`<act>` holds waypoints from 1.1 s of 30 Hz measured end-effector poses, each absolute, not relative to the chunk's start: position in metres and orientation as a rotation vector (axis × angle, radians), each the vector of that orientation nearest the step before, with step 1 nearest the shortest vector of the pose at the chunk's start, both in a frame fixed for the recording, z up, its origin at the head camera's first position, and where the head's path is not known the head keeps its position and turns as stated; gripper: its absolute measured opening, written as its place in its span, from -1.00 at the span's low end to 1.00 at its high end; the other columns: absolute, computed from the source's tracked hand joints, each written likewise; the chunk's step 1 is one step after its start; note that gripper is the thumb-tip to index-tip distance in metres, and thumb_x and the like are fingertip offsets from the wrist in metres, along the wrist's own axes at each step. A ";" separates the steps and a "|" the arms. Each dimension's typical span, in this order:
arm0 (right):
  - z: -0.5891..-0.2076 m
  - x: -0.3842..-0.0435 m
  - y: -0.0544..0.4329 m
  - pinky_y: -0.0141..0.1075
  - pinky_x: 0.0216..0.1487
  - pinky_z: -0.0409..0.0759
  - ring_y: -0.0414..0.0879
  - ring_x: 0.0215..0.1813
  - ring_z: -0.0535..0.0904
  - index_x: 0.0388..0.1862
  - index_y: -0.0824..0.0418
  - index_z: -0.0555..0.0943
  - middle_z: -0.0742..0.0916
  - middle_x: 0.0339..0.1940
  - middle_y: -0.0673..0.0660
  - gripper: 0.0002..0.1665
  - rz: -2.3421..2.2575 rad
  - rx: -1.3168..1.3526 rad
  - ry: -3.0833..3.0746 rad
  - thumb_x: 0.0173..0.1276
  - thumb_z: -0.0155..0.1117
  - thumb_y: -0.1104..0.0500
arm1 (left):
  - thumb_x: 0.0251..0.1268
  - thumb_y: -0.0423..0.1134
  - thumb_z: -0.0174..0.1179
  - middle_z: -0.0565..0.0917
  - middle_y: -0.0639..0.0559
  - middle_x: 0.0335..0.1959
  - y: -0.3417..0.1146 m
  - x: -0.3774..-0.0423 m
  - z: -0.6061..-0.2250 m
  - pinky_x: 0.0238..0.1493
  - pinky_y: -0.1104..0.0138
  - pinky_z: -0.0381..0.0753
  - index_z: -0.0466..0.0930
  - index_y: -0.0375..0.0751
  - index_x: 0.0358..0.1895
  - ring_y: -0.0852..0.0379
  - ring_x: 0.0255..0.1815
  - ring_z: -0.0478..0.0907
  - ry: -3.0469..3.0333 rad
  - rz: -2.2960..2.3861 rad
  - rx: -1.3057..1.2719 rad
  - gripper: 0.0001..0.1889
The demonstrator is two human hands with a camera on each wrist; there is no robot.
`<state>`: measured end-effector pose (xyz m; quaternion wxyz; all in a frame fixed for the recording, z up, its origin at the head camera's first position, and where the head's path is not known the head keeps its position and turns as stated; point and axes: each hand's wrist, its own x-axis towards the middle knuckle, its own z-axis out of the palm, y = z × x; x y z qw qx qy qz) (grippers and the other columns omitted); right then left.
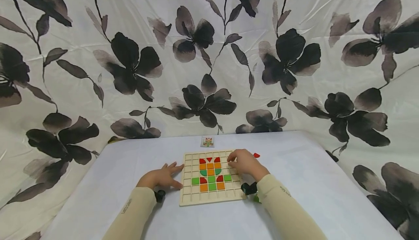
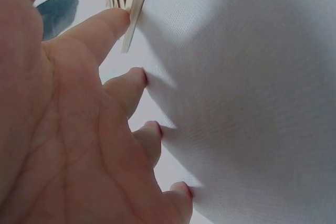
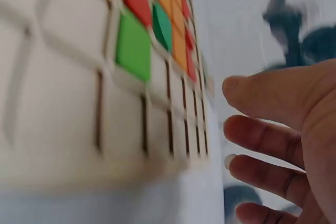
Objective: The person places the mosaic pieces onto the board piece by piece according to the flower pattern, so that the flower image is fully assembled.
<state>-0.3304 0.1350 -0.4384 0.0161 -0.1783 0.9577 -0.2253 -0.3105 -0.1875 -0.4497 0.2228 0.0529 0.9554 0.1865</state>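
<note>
A wooden grid board (image 1: 190, 198) lies on the white table, with red, orange and green pieces set in its middle squares. Against the board's left edge rests my left hand (image 1: 162, 178), fingers spread. In the left wrist view one finger of that hand (image 2: 68, 114) touches the board's rim (image 2: 137, 9), while the other fingertips are on the cloth. My right hand (image 1: 246, 163) hovers at the board's upper right side. Seen from the right wrist, its thumb and fingers (image 3: 278, 93) are apart and loosely bent, with nothing visible between them. A light green square (image 3: 133, 45) sits in the grid nearby.
A small card with a coloured pattern (image 1: 207, 142) lies beyond the board. One loose red piece (image 1: 256, 155) is right of my right hand, and a green piece (image 1: 256, 198) is partly hidden by my right forearm. A flowered cloth (image 1: 196, 69) hangs behind the table.
</note>
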 end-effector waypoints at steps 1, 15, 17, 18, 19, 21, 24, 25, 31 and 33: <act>-0.438 -0.334 0.140 -0.13 0.02 0.59 -0.10 -0.12 0.60 -0.15 0.10 0.74 0.74 -0.21 0.00 -0.82 -0.695 -0.517 2.997 0.32 0.32 0.11 | -0.03 0.11 0.42 0.03 -0.13 0.58 -0.188 -0.310 -0.450 0.34 -0.45 -0.11 0.17 0.18 0.49 -0.37 0.57 -0.22 2.641 0.515 0.146 -0.06; -0.447 -0.360 0.197 0.10 0.10 0.56 0.17 0.10 0.61 0.04 0.31 0.64 0.72 0.03 0.24 -0.57 -0.560 0.100 3.093 0.29 0.28 0.08 | -0.06 0.09 0.43 0.05 -0.12 0.58 -0.189 -0.308 -0.452 0.34 -0.45 -0.09 0.21 0.19 0.48 -0.37 0.57 -0.20 2.640 0.528 0.147 -0.07; -0.449 -0.361 0.199 0.11 0.06 0.58 0.16 0.04 0.63 -0.02 0.32 0.66 0.73 -0.03 0.23 -0.60 -0.554 0.125 3.085 0.27 0.29 0.08 | -0.06 0.08 0.43 0.06 -0.12 0.58 -0.188 -0.308 -0.451 0.33 -0.45 -0.08 0.21 0.20 0.48 -0.38 0.57 -0.19 2.643 0.530 0.142 -0.07; -0.449 -0.362 0.201 0.10 0.03 0.59 0.13 -0.02 0.64 -0.06 0.31 0.67 0.74 -0.08 0.22 -0.63 -0.544 0.132 3.075 0.27 0.30 0.08 | -0.06 0.08 0.43 0.05 -0.12 0.58 -0.188 -0.308 -0.450 0.33 -0.45 -0.08 0.21 0.20 0.48 -0.38 0.57 -0.19 2.643 0.532 0.137 -0.07; -0.450 -0.362 0.202 0.09 0.00 0.60 0.11 -0.07 0.65 -0.10 0.31 0.69 0.75 -0.13 0.21 -0.66 -0.535 0.132 3.067 0.27 0.30 0.09 | -0.06 0.08 0.43 0.05 -0.12 0.58 -0.187 -0.308 -0.449 0.33 -0.45 -0.08 0.20 0.20 0.48 -0.38 0.57 -0.19 2.641 0.530 0.134 -0.07; -0.452 -0.363 0.203 0.05 -0.08 0.62 0.05 -0.18 0.64 -0.19 0.28 0.71 0.75 -0.24 0.16 -0.72 -0.521 0.144 3.056 0.26 0.32 0.09 | -0.04 0.08 0.43 0.05 -0.11 0.58 -0.187 -0.308 -0.449 0.34 -0.44 -0.08 0.19 0.20 0.49 -0.37 0.57 -0.19 2.636 0.528 0.130 -0.07; -0.453 -0.363 0.204 -0.03 -0.18 0.62 0.01 -0.28 0.58 -0.25 0.25 0.69 0.71 -0.35 0.12 -0.78 -0.526 0.151 3.058 0.25 0.35 0.11 | -0.03 0.08 0.42 0.05 -0.12 0.58 -0.187 -0.310 -0.449 0.34 -0.44 -0.08 0.19 0.19 0.49 -0.37 0.57 -0.19 2.639 0.516 0.140 -0.08; -0.454 -0.364 0.204 -0.06 -0.21 0.60 0.00 -0.29 0.56 -0.24 0.24 0.68 0.70 -0.36 0.11 -0.79 -0.541 0.155 3.061 0.24 0.36 0.11 | -0.02 0.09 0.41 0.05 -0.11 0.58 -0.187 -0.310 -0.449 0.34 -0.44 -0.08 0.19 0.19 0.49 -0.36 0.57 -0.19 2.642 0.512 0.143 -0.08; -0.456 -0.362 0.201 -0.16 -0.28 0.53 -0.01 -0.32 0.52 -0.23 0.16 0.62 0.67 -0.38 0.09 -0.88 -0.640 0.064 3.074 0.26 0.34 0.21 | -0.04 0.10 0.42 0.05 -0.10 0.58 -0.190 -0.311 -0.452 0.34 -0.45 -0.08 0.20 0.21 0.48 -0.36 0.57 -0.19 2.646 0.520 0.143 -0.07; -0.456 -0.359 0.197 -0.12 -0.19 0.57 -0.01 -0.26 0.55 -0.24 0.15 0.67 0.70 -0.34 0.08 -0.91 -0.689 -0.007 3.069 0.27 0.31 0.24 | -0.05 0.11 0.42 0.04 -0.08 0.59 -0.192 -0.311 -0.454 0.34 -0.44 -0.10 0.19 0.22 0.48 -0.35 0.58 -0.21 2.640 0.536 0.132 -0.07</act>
